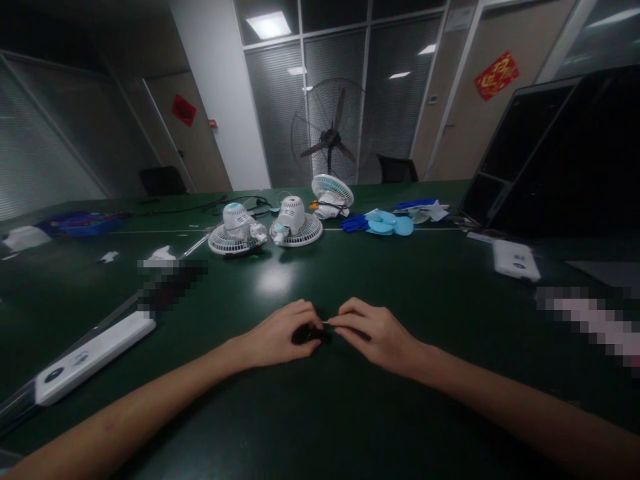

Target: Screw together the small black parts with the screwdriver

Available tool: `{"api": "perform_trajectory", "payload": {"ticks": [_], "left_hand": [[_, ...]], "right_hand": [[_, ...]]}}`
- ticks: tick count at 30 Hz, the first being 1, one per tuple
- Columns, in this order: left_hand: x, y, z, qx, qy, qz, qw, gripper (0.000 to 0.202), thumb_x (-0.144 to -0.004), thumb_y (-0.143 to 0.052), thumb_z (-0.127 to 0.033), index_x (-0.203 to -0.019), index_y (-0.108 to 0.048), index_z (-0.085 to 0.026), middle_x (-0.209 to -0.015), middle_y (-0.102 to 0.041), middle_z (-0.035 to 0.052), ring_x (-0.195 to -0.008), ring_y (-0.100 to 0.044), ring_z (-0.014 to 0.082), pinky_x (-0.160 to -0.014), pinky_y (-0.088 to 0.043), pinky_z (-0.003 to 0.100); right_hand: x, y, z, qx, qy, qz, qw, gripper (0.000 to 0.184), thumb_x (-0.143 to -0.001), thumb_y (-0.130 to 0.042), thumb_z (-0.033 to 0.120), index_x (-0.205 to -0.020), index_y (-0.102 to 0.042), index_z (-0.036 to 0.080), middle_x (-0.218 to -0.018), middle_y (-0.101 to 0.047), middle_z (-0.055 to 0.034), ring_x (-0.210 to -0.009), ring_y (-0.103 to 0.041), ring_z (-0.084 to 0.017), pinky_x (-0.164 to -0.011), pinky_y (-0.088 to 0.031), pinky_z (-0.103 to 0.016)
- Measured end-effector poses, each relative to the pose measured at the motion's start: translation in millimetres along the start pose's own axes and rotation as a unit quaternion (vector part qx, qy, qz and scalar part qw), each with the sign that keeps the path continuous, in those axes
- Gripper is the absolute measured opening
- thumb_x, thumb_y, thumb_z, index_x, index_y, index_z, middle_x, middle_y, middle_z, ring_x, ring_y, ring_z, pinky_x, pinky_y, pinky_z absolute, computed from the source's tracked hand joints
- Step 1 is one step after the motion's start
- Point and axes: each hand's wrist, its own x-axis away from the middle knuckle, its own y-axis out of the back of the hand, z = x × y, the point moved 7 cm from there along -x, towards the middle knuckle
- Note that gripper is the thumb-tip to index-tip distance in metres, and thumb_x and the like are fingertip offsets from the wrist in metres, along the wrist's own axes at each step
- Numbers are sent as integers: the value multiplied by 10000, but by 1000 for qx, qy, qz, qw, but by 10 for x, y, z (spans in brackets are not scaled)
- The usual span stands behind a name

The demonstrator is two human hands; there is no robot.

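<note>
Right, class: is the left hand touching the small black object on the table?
Touching. The head view shows the left hand with its fingers closed over the small black object, no gap visible between them.

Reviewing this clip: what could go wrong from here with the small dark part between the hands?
The small dark part, pinched between the left hand and right hand, could slip; against the dark green table it would be hard to spot. The hands cover most of it in dim light, so a slip of grip may go unseen.
</note>
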Motion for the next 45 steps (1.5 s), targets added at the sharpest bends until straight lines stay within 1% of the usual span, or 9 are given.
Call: {"api": "perform_trajectory", "payload": {"ticks": [6,10,14,18,21,25,28,37,45], "left_hand": [[69,235,307,15,7,6,1000,221,-1074,-594,-323,-1256,-691,-244,-1192,-663,82,-1094,-636,231,-958,-510,364],[214,667,998,-36,64,-74,995,255,-1071,-565,-359,-1225,-727,-236,-1184,-679,88,-1040,-660,237,-916,-529,362],[581,1177,1811,-99,171,-153,968,339,-991,-613,-452,-1180,-771,-220,-1145,-712,100,-969,-687,267,-872,-555,388],[965,1534,2235,-103,243,-219,939,472,-872,-667,-552,-1174,-785,-209,-1120,-754,106,-984,-712,296,-891,-570,410],[1149,1663,2344,-51,298,-256,918,615,-747,-758,-598,-1204,-769,-187,-1067,-788,99,-968,-742,308,-889,-588,416],[1249,1746,2333,-50,358,-269,893,552,-665,-817,-627,-1001,-824,-188,-1064,-821,117,-998,-751,349,-903,-587,421],[1248,1774,2270,-65,347,-290,890,539,-714,-774,-667,-964,-828,-193,-1056,-826,124,-980,-753,344,-863,-589,402],[1139,1685,2165,19,290,-333,897,713,-762,-770,-671,-1238,-775,-141,-1129,-811,134,-1013,-751,343,-920,-598,447],[1172,1654,2344,17,308,-367,878,593,-720,-803,-675,-1020,-828,-164,-1130,-813,125,-1113,-720,357,-1032,-535,433]], "right_hand": [[2,3,-1,-13,-5,3,1000,264,-1068,-598,201,-1305,-714,185,-1171,-664,-88,-935,-681,-184,-776,-595,-312],[7,-1,-5,-18,-1,6,1000,272,-1071,-599,210,-1319,-710,195,-1172,-669,-83,-934,-685,-179,-785,-602,-310],[6,15,16,-17,3,0,1000,257,-1075,-599,222,-1300,-719,190,-1171,-674,-82,-922,-694,-174,-774,-608,-297],[8,11,18,-16,-4,5,1000,261,-1074,-597,211,-1305,-719,198,-1176,-672,-77,-915,-693,-172,-769,-608,-300],[8,7,15,-24,-4,8,1000,262,-1073,-602,209,-1308,-717,197,-1177,-671,-77,-920,-688,-172,-764,-606,-300],[6,15,21,-27,-3,6,1000,261,-1071,-601,207,-1304,-719,190,-1171,-670,-81,-918,-684,-171,-768,-609,-303],[6,18,25,-29,-4,10,1000,260,-1068,-604,198,-1300,-720,186,-1175,-670,-81,-916,-683,-169,-758,-609,-299],[5,14,22,-26,-5,15,1000,266,-1063,-608,188,-1307,-714,186,-1186,-671,-80,-921,-686,-169,-761,-611,-300],[0,20,37,-22,-7,19,1000,259,-1053,-619,182,-1292,-718,185,-1176,-669,-75,-921,-685,-172,-770,-605,-297]]}}
